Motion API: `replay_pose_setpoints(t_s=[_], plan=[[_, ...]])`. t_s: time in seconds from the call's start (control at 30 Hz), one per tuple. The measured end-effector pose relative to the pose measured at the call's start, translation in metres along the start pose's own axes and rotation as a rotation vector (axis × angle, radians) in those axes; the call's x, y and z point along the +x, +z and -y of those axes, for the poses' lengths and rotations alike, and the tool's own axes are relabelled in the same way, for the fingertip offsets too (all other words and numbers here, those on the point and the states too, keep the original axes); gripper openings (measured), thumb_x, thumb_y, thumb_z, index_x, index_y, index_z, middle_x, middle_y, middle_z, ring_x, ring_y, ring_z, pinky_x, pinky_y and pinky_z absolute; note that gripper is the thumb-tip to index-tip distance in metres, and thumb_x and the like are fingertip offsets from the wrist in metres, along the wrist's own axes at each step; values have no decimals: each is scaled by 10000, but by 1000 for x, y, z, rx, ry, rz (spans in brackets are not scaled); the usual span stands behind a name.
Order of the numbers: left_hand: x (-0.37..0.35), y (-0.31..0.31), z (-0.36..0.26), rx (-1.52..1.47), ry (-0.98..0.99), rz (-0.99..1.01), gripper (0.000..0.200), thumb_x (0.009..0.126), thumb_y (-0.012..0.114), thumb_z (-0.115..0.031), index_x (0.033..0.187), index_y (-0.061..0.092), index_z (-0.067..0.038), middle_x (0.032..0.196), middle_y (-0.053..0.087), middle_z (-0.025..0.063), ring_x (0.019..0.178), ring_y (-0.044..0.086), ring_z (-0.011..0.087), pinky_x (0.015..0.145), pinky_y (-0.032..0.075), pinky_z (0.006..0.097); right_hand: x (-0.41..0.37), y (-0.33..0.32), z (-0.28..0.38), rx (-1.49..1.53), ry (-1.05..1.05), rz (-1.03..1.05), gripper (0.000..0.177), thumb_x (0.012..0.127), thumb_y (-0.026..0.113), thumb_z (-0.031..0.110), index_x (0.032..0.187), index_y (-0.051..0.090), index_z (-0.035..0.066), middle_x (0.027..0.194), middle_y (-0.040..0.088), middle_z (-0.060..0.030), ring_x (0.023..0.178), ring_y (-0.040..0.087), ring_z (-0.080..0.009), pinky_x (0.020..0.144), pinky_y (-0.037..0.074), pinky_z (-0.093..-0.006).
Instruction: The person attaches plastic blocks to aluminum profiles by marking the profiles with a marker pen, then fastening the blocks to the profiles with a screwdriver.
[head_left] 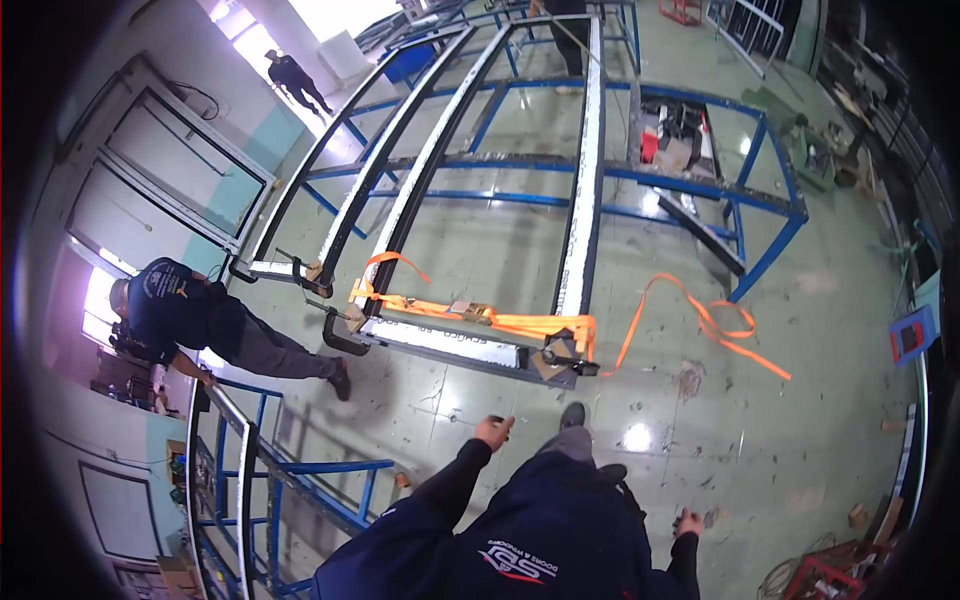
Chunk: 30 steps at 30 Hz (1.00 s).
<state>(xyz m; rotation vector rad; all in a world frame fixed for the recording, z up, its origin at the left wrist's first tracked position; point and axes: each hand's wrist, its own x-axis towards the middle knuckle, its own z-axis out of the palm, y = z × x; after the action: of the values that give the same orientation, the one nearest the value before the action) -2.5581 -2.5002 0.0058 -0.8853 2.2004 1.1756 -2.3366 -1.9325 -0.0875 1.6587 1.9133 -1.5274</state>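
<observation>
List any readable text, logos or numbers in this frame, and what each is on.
"DOORS & WINDOWS": upside down, on the wearer's navy sweatshirt.
Print on the dark metal frame's white-filmed near rail: blurred.
Emblem on the co-worker's navy shirt: too small.

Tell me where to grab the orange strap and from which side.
Take the loose tail on the floor, from the near side by the right hand: it lies slack and free, while the stretch across the frame looks pulled tight.
</observation>
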Motion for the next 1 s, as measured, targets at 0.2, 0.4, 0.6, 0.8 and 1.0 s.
replay_pose_setpoints(t_s=[0.2, 0.4, 0.6, 0.8, 1.0], plan=[[-25, 54, -18, 41, -21, 287, 643, 903, 647, -515, 1227, 575, 35, 961, 709, 117, 801, 701, 196, 621, 546, 334, 33, -39, -60, -77, 163, 32, 336, 905, 646, 272, 1115, 588, 15, 776, 662, -120, 562, 621, -229, 439, 455, -393], [6, 121, -29, 72, -122, 445, 300, 898, 555, -195, 1093, 697, -16, 867, 723, 83, 712, 692, 175, 526, 517, 299, 8, 4, 16, -80, 3, 159, 300, 909, 656, 272, 1032, 638, -2, 850, 696, -102, 709, 673, -194, 555, 517, -323], [31, 179, -105, 411, 293, 324, 359, 811, 669, -388, 952, 779, -77, 908, 747, 154, 846, 727, 262, 789, 561, 358, 19, 52, 165, -183, -175, 309, 272, 908, 693, 242, 1007, 671, -10, 866, 717, -97, 743, 678, -173, 694, 548, -319], [98, 206, -106, 612, 412, 417, 507, 896, 621, -455, 1257, 610, -98, 1160, 653, 117, 1031, 635, 259, 899, 490, 403, 127, 43, 294, -645, -286, 263, 480, 808, 714, 446, 1031, 727, 20, 966, 737, -162, 890, 710, -276, 843, 547, -374], [89, 218, -130, 230, -48, 302, 455, 901, 632, -437, 1161, 633, -64, 1066, 674, 114, 952, 642, 252, 858, 502, 395, 242, 66, 478, -917, -476, 89, 437, 797, 701, 422, 991, 731, 31, 984, 721, -192, 952, 688, -354, 868, 538, -433]])
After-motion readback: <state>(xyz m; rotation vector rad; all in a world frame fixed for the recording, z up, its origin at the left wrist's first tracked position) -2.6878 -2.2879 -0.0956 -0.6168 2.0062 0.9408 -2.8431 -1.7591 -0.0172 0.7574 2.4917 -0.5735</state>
